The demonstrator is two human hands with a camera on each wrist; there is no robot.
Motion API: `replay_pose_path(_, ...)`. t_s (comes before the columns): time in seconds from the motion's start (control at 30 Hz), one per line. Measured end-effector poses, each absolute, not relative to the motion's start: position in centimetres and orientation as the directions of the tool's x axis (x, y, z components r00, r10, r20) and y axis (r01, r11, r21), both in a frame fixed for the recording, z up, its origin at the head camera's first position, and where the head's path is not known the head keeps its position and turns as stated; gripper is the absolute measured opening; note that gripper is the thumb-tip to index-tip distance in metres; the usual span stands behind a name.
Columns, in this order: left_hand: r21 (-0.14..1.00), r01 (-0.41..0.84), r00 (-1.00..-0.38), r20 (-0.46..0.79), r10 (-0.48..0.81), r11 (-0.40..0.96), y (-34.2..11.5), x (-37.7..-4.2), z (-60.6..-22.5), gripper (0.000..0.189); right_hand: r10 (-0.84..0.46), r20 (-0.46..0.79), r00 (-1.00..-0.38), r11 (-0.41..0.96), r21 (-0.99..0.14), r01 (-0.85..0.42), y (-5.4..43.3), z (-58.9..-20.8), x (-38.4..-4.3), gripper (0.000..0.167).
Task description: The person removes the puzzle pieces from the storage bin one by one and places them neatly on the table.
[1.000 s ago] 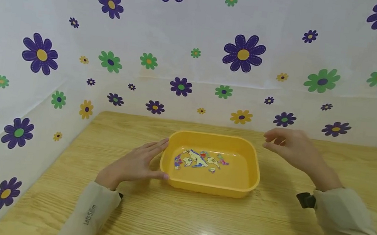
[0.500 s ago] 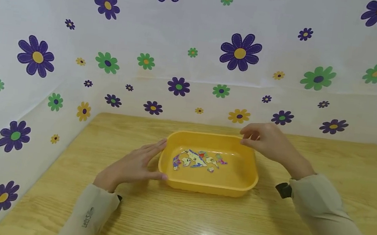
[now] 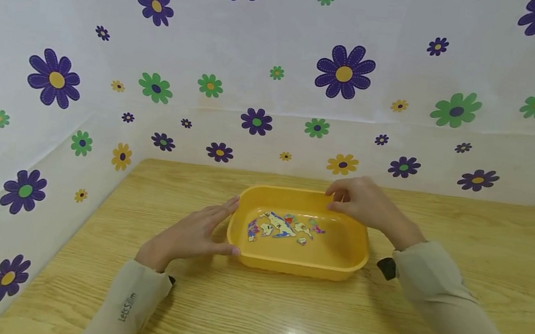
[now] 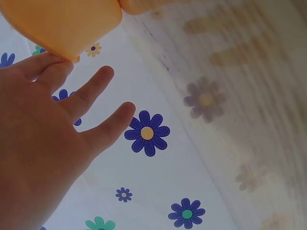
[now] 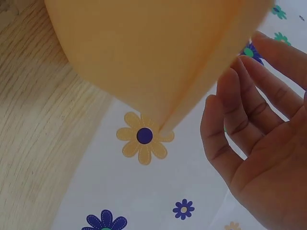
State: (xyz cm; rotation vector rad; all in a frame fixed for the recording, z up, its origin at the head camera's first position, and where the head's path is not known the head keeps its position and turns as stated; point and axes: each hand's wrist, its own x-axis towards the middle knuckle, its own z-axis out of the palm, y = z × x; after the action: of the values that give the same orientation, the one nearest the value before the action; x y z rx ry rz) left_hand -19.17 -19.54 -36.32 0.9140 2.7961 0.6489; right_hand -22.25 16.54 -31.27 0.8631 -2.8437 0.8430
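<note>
A shallow yellow plastic tub (image 3: 297,256) stands on the table. Several flat, irregular printed pieces (image 3: 280,226), cream with blue, red and purple, lie in its left half. My left hand (image 3: 189,235) rests against the tub's left side, thumb at the front corner and fingers reaching toward the back. In the left wrist view the index finger touches the rim, while other fingers (image 4: 91,91) spread free. Over the back right rim hovers my right hand (image 3: 367,203), its fingers loosely bent. Nothing shows between them, and the right wrist view has the fingers (image 5: 232,103) beside the tub wall.
The wooden table (image 3: 230,317) surrounds the tub on every side. A white sheet (image 3: 284,20) printed with purple, green and yellow flowers rises at the back and the left. Both wrists have dark straps (image 3: 387,269) below light sleeves.
My right hand has moved left, from beyond the tub's right side to above its back right rim. The left hand, tub and printed pieces stay where they were.
</note>
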Motion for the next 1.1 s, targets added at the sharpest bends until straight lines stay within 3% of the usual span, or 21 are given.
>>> replay_pose_path(0.33, 0.438, 0.532, -0.808, 0.008, 0.589, 0.724, -19.6, -19.2, -36.3, 0.100, -0.517, 0.091, -0.851, 0.740, -0.453, -0.498, 15.6, -32.3, -22.7, 0.018)
replay_pose_path(0.73, 0.429, 0.542, -0.806, 0.020, 0.592, 0.723, -19.5, -19.2, -36.3, 0.101, -0.636, 0.027, -0.771, 0.707, -0.380, -0.596, 15.2, -34.5, -23.6, 0.018)
replay_pose_path(1.1, 0.429, 0.541, -0.806, 0.017, 0.592, 0.723, -19.5, -19.3, -36.3, 0.100, -0.617, -0.049, -0.785, 0.764, -0.276, -0.583, 14.7, -35.5, -24.1, 0.022)
